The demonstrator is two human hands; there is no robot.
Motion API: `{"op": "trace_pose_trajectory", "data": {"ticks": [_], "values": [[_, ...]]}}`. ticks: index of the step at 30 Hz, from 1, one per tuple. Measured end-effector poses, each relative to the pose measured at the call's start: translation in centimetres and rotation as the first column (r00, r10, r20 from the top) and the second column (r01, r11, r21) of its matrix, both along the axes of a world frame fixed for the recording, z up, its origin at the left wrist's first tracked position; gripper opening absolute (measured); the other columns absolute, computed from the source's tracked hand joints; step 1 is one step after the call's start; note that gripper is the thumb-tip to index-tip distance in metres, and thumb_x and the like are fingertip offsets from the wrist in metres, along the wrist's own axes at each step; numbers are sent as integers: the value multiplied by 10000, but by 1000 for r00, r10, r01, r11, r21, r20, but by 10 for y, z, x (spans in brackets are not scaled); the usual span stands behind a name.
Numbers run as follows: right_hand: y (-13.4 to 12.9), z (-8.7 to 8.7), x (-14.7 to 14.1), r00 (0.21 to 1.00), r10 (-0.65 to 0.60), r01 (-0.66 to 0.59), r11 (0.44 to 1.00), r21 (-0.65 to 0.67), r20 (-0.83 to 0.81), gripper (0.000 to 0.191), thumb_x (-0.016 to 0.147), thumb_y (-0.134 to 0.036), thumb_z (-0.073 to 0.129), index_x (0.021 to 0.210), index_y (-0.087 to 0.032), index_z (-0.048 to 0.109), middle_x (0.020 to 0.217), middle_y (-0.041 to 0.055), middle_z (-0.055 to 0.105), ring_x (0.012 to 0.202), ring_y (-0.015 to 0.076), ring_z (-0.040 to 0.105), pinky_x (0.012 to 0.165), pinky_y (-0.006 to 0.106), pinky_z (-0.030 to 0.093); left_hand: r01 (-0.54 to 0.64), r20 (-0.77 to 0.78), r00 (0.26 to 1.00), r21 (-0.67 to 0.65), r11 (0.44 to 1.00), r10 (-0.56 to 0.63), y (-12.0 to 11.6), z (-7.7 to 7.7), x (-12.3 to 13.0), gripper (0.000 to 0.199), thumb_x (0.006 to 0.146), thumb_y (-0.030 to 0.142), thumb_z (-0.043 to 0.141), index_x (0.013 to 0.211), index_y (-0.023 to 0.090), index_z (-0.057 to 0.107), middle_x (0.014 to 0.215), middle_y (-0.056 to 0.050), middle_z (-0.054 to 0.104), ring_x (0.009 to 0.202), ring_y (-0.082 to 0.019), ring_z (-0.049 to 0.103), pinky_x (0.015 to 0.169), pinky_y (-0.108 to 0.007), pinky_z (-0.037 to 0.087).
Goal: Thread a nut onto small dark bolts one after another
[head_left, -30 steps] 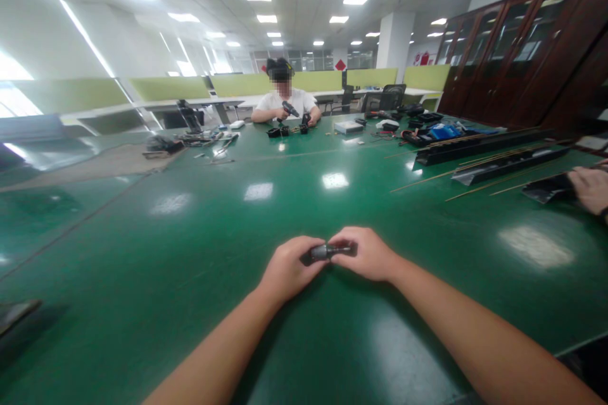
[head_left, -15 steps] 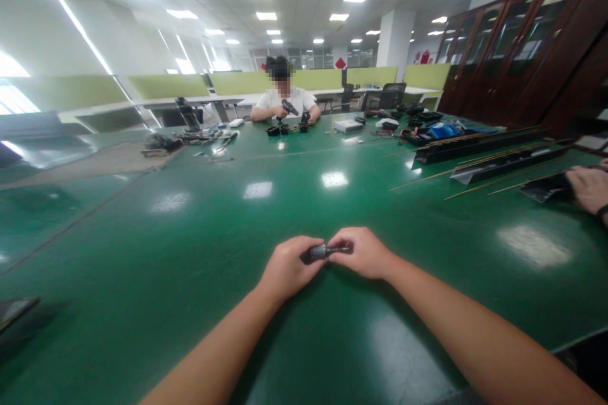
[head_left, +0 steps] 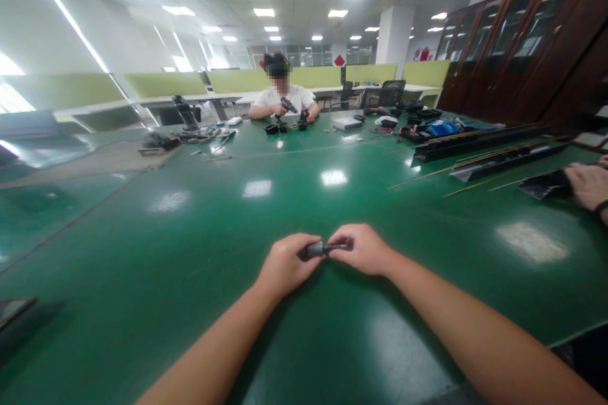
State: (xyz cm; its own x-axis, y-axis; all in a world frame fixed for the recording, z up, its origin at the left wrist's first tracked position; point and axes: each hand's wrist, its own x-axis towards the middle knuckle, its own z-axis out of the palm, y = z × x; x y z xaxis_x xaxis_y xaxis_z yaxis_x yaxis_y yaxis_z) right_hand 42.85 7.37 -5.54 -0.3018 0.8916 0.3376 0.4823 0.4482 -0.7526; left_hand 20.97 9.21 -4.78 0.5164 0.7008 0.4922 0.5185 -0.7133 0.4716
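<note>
A small dark and grey cylindrical part [head_left: 314, 249] with a thin shaft pointing right is held low over the green table [head_left: 228, 221]. My left hand [head_left: 291, 266] is closed around its thick grey end. The fingers of my right hand [head_left: 360, 249] pinch the thin shaft on the right side. Both hands nearly touch at the middle of the part. Its far left end is partly hidden by my left fingers.
Across the table a person [head_left: 285, 101] holds a dark power tool [head_left: 288, 105]. Black channels [head_left: 475, 142] and thin rods lie at the right, near another person's hand [head_left: 589, 185]. Tools and a blue item [head_left: 444, 128] sit at the back right. Clutter [head_left: 161, 140] lies back left.
The cylindrical part and my left hand have shifted very slightly left, showing a little more of the shaft between my hands. The camera view has moved slightly.
</note>
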Motion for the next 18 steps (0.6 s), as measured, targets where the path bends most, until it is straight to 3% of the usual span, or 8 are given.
{"op": "trace_pose_trajectory", "data": {"ticks": [18], "values": [[3, -4, 2, 1000, -13, 13, 1000, -24, 0, 117, 758, -242, 735, 865, -196, 746, 795, 8, 718, 705, 138, 635, 636, 229, 457, -11, 0, 1000, 9, 1000, 11, 0, 1, -1, 217, 786, 254, 704, 1000, 216, 703, 961, -29, 733, 854, -187, 690, 810, -306, 551]]}}
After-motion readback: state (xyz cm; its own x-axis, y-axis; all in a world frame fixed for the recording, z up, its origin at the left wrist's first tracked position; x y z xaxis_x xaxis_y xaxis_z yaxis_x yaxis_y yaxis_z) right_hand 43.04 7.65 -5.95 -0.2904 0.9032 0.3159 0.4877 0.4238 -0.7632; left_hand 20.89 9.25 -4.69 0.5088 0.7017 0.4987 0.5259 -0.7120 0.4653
